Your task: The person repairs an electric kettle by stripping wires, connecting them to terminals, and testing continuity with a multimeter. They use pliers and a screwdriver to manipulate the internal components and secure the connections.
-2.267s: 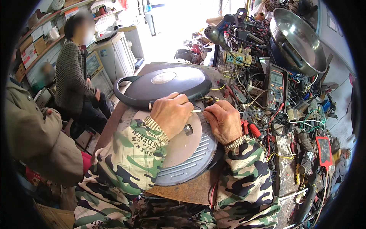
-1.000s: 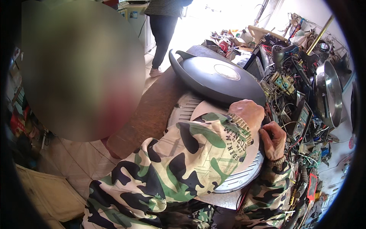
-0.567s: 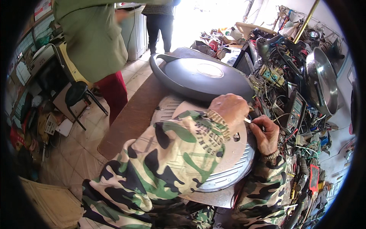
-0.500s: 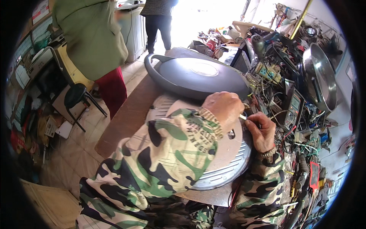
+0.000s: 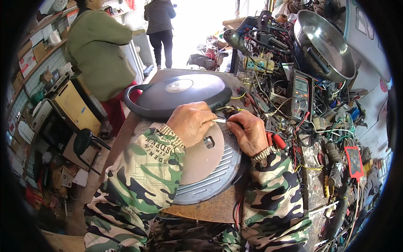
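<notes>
My left hand (image 5: 192, 122) and my right hand (image 5: 248, 132) are closed, fingertips nearly meeting, over the far edge of a round appliance part. Between them is a thin white tube-like piece (image 5: 220, 121), pinched at each end. What it joins is too small to make out. Beneath lies a round grey metal plate (image 5: 210, 185) with ribbed slots along its rim, topped by a flat tan disc (image 5: 201, 161) with a small cut-out. My left hand and sleeve cover part of the disc. Just beyond rests a dark grey oval lid-like shell (image 5: 201, 90) with a loop handle.
Right of the wooden table (image 5: 214, 210) is a heap of wires and tools. There a multimeter (image 5: 301, 94), a steel pan (image 5: 325, 46), and a red-handled tool (image 5: 279, 141) show. One person (image 5: 98, 54) stands at the left, another (image 5: 159, 33) farther back. A black stool (image 5: 83, 140) stands left.
The view has swung right and up, so everything sits farther left in it. Both hands stay at the white piece, their fingers still pinched.
</notes>
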`<state>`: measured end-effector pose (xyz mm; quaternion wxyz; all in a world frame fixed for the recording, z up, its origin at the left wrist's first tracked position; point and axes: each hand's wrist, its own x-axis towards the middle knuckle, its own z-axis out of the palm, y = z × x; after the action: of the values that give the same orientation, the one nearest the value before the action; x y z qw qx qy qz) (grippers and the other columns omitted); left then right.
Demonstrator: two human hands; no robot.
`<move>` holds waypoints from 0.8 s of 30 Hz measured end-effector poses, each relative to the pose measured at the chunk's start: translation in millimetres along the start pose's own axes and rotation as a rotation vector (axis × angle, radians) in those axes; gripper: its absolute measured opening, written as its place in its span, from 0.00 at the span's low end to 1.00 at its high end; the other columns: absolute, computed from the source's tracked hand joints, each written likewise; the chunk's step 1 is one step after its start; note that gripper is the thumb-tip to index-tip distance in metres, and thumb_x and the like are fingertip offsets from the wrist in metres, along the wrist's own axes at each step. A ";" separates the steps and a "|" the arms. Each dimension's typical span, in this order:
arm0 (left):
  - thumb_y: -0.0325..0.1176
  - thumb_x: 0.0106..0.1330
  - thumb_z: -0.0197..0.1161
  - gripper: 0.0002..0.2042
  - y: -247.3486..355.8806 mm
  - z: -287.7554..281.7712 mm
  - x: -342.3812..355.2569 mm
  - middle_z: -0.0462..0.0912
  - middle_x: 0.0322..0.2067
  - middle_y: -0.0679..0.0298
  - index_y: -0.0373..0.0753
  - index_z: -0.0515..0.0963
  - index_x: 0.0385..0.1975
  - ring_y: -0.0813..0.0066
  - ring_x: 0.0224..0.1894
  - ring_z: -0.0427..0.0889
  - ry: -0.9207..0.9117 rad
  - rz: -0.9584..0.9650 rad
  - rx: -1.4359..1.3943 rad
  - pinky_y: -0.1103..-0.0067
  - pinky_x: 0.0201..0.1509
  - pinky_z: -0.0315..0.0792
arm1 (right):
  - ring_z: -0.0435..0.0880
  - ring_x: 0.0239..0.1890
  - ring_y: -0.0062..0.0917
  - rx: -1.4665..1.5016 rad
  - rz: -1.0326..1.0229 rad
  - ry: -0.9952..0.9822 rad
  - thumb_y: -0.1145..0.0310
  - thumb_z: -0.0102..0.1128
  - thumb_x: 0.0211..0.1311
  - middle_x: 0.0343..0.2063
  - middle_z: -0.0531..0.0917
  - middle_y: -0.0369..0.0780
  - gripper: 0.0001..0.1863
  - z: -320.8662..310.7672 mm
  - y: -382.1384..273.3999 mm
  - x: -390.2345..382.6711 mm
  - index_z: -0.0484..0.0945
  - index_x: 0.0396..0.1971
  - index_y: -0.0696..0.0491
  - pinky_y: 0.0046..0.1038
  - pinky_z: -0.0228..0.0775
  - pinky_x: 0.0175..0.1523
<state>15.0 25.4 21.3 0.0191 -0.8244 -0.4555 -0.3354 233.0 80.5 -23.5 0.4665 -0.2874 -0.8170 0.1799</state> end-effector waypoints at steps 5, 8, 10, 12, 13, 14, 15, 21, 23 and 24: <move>0.25 0.59 0.68 0.06 3.0 -0.2 -1.2 0.85 0.32 0.58 0.36 0.87 0.35 0.57 0.36 0.86 -0.006 -0.002 0.082 0.68 0.41 0.80 | 0.84 0.35 0.41 -0.001 -0.033 0.001 0.75 0.68 0.57 0.29 0.83 0.43 0.04 1.3 -0.6 1.4 0.83 0.32 0.56 0.37 0.75 0.41; 0.25 0.57 0.69 0.05 7.5 1.3 2.7 0.84 0.31 0.59 0.36 0.87 0.33 0.58 0.35 0.86 0.028 0.043 0.144 0.68 0.40 0.80 | 0.83 0.35 0.42 -0.017 -0.028 0.026 0.75 0.68 0.57 0.29 0.83 0.43 0.04 0.4 -0.7 0.3 0.83 0.31 0.55 0.38 0.76 0.40; 0.24 0.56 0.70 0.05 7.8 2.8 2.8 0.83 0.31 0.60 0.37 0.87 0.32 0.58 0.35 0.85 0.023 0.074 0.195 0.68 0.39 0.79 | 0.83 0.34 0.42 -0.031 -0.047 0.042 0.75 0.69 0.56 0.29 0.82 0.43 0.04 2.4 2.8 -1.4 0.83 0.31 0.55 0.38 0.75 0.40; 0.24 0.56 0.70 0.05 7.3 4.5 3.9 0.83 0.31 0.60 0.37 0.86 0.32 0.58 0.34 0.85 0.030 0.087 0.204 0.68 0.39 0.79 | 0.83 0.34 0.42 -0.031 -0.051 0.034 0.74 0.69 0.56 0.29 0.83 0.43 0.04 0.4 3.8 -0.4 0.83 0.31 0.55 0.38 0.75 0.39; 0.24 0.56 0.70 0.04 7.0 3.6 2.3 0.83 0.31 0.60 0.37 0.86 0.31 0.58 0.34 0.85 0.041 0.080 0.193 0.68 0.39 0.79 | 0.83 0.34 0.42 -0.027 -0.055 0.029 0.74 0.69 0.56 0.29 0.83 0.43 0.04 0.7 2.4 -0.4 0.83 0.31 0.55 0.38 0.75 0.39; 0.24 0.56 0.70 0.04 6.7 2.8 1.0 0.83 0.31 0.60 0.37 0.86 0.31 0.58 0.34 0.85 0.052 0.074 0.182 0.68 0.39 0.79 | 0.83 0.34 0.42 -0.024 -0.036 0.035 0.74 0.69 0.56 0.29 0.83 0.43 0.04 0.7 -0.3 -0.8 0.83 0.31 0.55 0.38 0.75 0.39; 0.25 0.56 0.70 0.05 7.4 1.4 0.4 0.83 0.31 0.60 0.37 0.86 0.32 0.58 0.34 0.85 0.028 0.053 0.156 0.68 0.39 0.79 | 0.83 0.34 0.42 -0.021 -0.017 0.042 0.74 0.69 0.56 0.29 0.83 0.43 0.04 0.4 -4.3 -1.1 0.83 0.30 0.56 0.38 0.75 0.39; 0.27 0.60 0.69 0.09 1.4 -9.4 -3.3 0.84 0.34 0.55 0.36 0.87 0.39 0.55 0.36 0.85 -0.099 -0.107 -0.069 0.69 0.42 0.79 | 0.83 0.34 0.41 -0.016 -0.044 0.055 0.75 0.71 0.54 0.28 0.82 0.42 0.05 4.4 -5.2 2.8 0.84 0.30 0.55 0.37 0.75 0.39; 0.30 0.62 0.67 0.10 2.2 -16.2 -6.3 0.85 0.36 0.53 0.37 0.87 0.41 0.51 0.39 0.85 -0.101 -0.168 -0.092 0.65 0.45 0.78 | 0.83 0.34 0.40 -0.002 -0.060 0.049 0.76 0.71 0.53 0.28 0.82 0.41 0.05 7.5 -7.3 4.8 0.84 0.30 0.55 0.37 0.75 0.38; 0.29 0.62 0.67 0.10 2.8 -20.0 -7.9 0.85 0.36 0.52 0.37 0.87 0.42 0.50 0.39 0.85 -0.118 -0.193 -0.087 0.65 0.45 0.78 | 0.83 0.34 0.40 0.008 -0.065 0.046 0.76 0.71 0.53 0.28 0.82 0.41 0.05 10.1 -7.6 5.5 0.84 0.30 0.55 0.37 0.75 0.38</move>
<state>3.6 11.2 33.0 -0.0759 -0.7952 -0.5181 -0.3059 219.8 77.9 -20.6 0.4921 -0.2628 -0.8141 0.1614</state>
